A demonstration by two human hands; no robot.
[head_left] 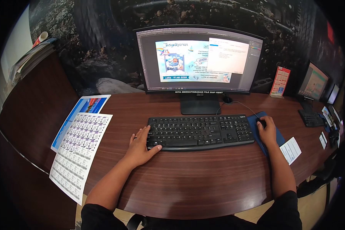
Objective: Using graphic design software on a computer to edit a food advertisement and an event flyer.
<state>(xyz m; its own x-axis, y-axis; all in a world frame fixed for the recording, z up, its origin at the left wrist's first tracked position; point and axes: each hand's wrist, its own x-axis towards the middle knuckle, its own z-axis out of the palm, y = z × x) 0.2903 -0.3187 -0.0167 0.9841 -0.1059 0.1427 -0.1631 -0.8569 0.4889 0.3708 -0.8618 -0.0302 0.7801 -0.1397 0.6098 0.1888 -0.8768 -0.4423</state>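
My left hand point(141, 147) rests at the left end of a black keyboard point(209, 132), fingers spread and thumb on its lower left corner. Just right of the keyboard, my right hand point(267, 132) is curled over a black computer mouse point(261, 123), which sits on a blue mouse pad point(278, 135). My palm and fingers hide part of the mouse. A curved black monitor point(199, 85) stands behind the keyboard. On its screen are a light-blue card design with a baby picture and a white dialog window point(228, 61) covering the design's upper right.
Printed sheets point(80, 153) lie at the desk's left, one overhanging the front edge. A white card point(290, 150) is right of the mouse pad. Farther right stand a red desk calendar point(280, 82), another monitor point(313, 81) and a second keyboard point(310, 118). A brown partition point(30, 99) borders the left.
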